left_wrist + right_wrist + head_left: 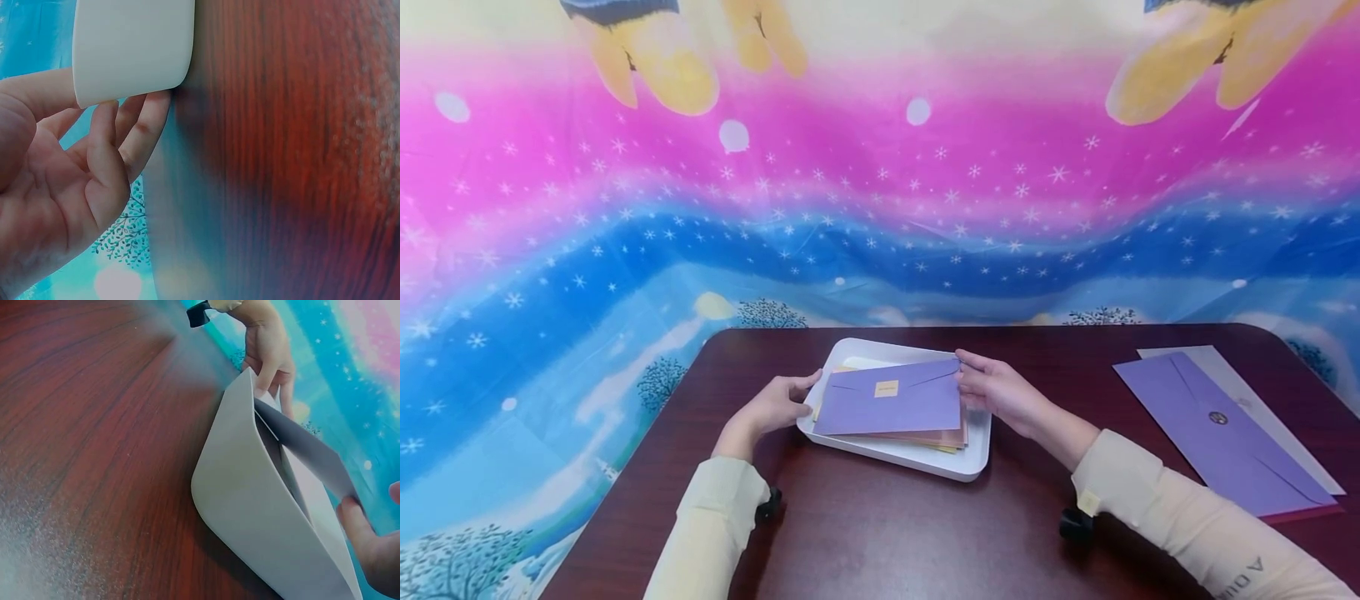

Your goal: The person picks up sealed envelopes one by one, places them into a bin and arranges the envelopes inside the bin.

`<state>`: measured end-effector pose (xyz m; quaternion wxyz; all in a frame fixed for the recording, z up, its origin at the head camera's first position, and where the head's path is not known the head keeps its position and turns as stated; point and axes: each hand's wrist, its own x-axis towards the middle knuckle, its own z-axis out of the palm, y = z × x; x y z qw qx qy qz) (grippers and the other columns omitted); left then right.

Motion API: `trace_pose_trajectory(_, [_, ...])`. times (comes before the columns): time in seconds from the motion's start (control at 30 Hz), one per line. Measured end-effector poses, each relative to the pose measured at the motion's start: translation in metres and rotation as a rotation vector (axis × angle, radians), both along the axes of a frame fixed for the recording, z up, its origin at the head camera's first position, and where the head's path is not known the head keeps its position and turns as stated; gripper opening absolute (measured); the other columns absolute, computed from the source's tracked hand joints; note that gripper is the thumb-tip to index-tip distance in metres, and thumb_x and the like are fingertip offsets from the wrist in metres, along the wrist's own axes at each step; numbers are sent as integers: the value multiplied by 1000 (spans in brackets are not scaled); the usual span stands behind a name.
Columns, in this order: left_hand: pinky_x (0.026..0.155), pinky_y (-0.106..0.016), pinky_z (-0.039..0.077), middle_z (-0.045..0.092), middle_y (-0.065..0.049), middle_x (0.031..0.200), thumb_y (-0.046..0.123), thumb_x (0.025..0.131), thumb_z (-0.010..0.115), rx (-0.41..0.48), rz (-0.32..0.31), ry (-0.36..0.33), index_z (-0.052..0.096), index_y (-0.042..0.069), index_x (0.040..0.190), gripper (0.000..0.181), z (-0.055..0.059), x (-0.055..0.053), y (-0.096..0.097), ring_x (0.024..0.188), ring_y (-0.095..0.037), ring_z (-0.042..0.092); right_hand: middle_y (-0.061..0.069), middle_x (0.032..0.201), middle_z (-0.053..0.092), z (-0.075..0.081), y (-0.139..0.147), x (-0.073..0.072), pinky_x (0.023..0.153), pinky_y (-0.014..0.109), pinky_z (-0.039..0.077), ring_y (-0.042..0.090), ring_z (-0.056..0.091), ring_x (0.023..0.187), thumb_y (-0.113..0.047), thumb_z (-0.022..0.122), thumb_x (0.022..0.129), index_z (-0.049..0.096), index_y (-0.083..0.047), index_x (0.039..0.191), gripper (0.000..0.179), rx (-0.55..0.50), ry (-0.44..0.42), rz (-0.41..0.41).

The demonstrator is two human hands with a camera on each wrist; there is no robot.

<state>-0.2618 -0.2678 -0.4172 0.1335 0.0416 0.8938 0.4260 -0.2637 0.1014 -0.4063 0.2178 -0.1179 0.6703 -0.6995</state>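
Observation:
A white shallow tray (895, 458) sits on the table, holding several stacked envelopes or cards, whose pink and yellow edges show. On top, a purple envelope (853, 408) with a small cream square seal slants across the tray. Its right edge is raised in the right wrist view. My right hand (1003, 396) pinches that raised edge between thumb and fingers. At the tray's left end, my left hand (771, 407) grips the rim. The left wrist view has its fingers (147, 128) against the underside of the tray's corner.
On the right of the dark red-brown table (880, 542) lies a larger purple envelope (1195, 425) with a dark round seal. It overlaps a white envelope (1253, 408), and a red edge peeks out below. A colourful snow-scene cloth (850, 183) hangs behind the table.

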Motion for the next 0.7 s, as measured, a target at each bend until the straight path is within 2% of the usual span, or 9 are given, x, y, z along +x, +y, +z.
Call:
trace_pose_trajectory(0.23, [82, -31, 51, 58, -30, 137, -10, 89, 61, 5, -8, -4, 43, 4, 154, 68, 1, 0, -1, 114, -29, 57, 32, 165, 9, 6, 4, 0, 116, 53, 28, 46, 25, 147, -4, 46, 105, 9, 10, 160, 67, 59, 21, 42])
trace_pose_trajectory(0.47, [80, -29, 51, 59, -30, 136, -10, 90, 60, 3, -8, -1, 43, 3, 154, 68, 1, -1, -2, 110, -27, 58, 31, 166, 8, 10, 10, -3, 116, 51, 28, 46, 29, 146, -4, 46, 104, 12, 9, 160, 67, 99, 41, 32])
trace_pose_trajectory(0.7, [79, -29, 51, 60, -29, 135, -11, 89, 60, 6, -17, 4, 44, 3, 153, 68, -1, -1, -2, 108, -27, 58, 32, 166, 8, 7, 10, -2, 117, 53, 24, 45, 19, 150, -3, 45, 105, 13, 11, 159, 64, 121, 48, 63])
